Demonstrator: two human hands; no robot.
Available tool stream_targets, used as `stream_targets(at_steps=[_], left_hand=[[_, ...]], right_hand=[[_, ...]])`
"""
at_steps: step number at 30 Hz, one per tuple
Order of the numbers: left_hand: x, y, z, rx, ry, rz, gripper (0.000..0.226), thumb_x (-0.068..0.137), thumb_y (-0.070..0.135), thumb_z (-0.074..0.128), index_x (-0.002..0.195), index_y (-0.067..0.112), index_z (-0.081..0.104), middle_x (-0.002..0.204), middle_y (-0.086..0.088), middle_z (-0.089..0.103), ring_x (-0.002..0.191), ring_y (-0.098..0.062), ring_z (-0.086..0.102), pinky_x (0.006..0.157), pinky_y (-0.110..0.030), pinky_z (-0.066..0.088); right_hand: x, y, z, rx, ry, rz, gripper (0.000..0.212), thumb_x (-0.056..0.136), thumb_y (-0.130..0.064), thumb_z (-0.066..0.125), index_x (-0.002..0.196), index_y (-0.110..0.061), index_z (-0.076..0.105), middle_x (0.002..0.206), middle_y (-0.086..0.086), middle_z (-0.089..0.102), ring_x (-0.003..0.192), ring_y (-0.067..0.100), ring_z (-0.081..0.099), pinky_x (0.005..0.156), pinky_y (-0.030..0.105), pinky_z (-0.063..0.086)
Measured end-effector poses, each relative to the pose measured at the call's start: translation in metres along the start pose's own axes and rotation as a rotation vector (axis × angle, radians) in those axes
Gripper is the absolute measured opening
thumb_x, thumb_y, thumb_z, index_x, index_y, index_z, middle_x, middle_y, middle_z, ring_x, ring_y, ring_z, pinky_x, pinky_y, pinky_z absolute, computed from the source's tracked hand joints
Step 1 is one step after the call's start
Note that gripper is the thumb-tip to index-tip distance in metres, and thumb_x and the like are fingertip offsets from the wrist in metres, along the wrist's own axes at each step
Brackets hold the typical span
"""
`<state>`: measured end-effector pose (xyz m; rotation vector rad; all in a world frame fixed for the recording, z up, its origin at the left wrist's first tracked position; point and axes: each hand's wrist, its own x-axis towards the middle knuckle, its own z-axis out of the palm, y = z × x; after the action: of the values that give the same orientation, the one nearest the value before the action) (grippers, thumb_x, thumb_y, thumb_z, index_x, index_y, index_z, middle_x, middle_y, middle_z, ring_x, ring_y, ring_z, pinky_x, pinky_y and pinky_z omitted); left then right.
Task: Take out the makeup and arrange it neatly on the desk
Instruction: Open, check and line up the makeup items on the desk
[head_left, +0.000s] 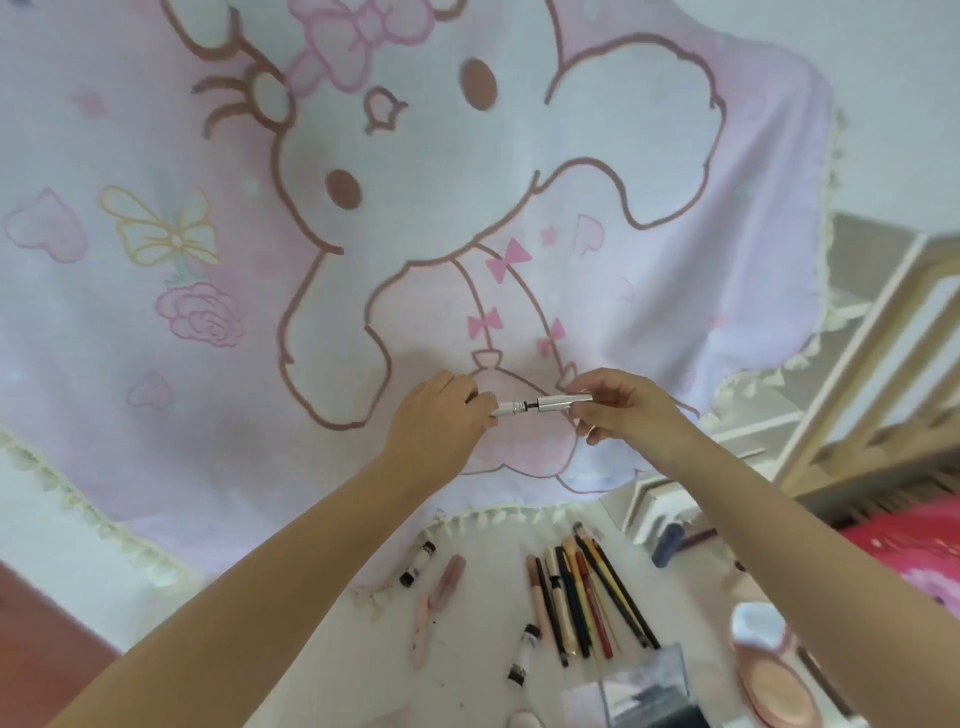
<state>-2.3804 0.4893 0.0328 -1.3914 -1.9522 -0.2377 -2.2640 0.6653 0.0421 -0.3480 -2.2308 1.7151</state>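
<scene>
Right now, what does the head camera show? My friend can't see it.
Two hands hold a silver makeup tube in the air, left hand on one end and right hand on the other, the tube slightly pulled apart. Below, pencils and small tubes lie on the white desk, before a pink cartoon cloth.

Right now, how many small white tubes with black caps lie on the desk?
2: one small white tube left of the pencils, another nearer, below them. More may be hidden.

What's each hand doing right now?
Left hand: pinching the silver mascara tube.
Right hand: pinching the tube's silver cap, pulled slightly off.
</scene>
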Motion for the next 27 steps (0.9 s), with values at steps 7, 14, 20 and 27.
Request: stream_targets(at_steps=[7,14,20,27], left_hand=[[0.005,0.081,0.071,-0.292,-0.152,0.082,0.026,0.048,0.016,0.089,0.059,0.009,0.067,0.053,-0.006,0.059,0.047,-0.023,0.057,0.036,-0.018,0.043],[-0.019,0.165,0.145,-0.543,-0.773,-0.149,0.031,0.097,0.032,0.036,0.108,0.011,0.057,0.107,-0.004,0.054,0.100,-0.019,0.048,0.074,-0.030,0.041],[-0.056,0.181,0.162,-0.825,-0.893,-0.392,0.023,0.093,0.026,0.047,0.073,0.015,0.049,0.064,0.011,0.038,0.067,-0.010,0.042,0.059,-0.020,0.028],[-0.090,0.180,0.165,-0.759,-0.954,-0.789,0.025,0.092,0.028,0.048,0.086,0.010,0.063,0.061,0.012,0.042,0.068,-0.011,0.048,0.056,-0.017,0.033]], right_hand=[[-0.033,0.068,-0.061,-0.118,0.089,0.291,0.016,0.085,0.001,0.055,0.093,-0.012,0.058,0.067,0.004,0.058,0.046,0.005,0.058,0.047,0.014,0.047],[-0.048,0.136,-0.099,-0.373,-0.007,0.530,0.021,0.086,0.004,0.050,0.106,0.006,0.057,0.072,0.012,0.060,0.053,0.011,0.055,0.041,0.006,0.042],[-0.031,0.171,-0.093,-0.526,-0.183,0.501,0.023,0.083,0.006,0.046,0.098,-0.001,0.061,0.094,0.021,0.067,0.061,0.013,0.059,0.055,0.008,0.048],[0.005,0.200,-0.038,-0.493,-0.351,0.458,0.034,0.085,-0.002,0.052,0.118,-0.006,0.056,0.114,0.014,0.061,0.105,0.025,0.058,0.092,0.024,0.047]])
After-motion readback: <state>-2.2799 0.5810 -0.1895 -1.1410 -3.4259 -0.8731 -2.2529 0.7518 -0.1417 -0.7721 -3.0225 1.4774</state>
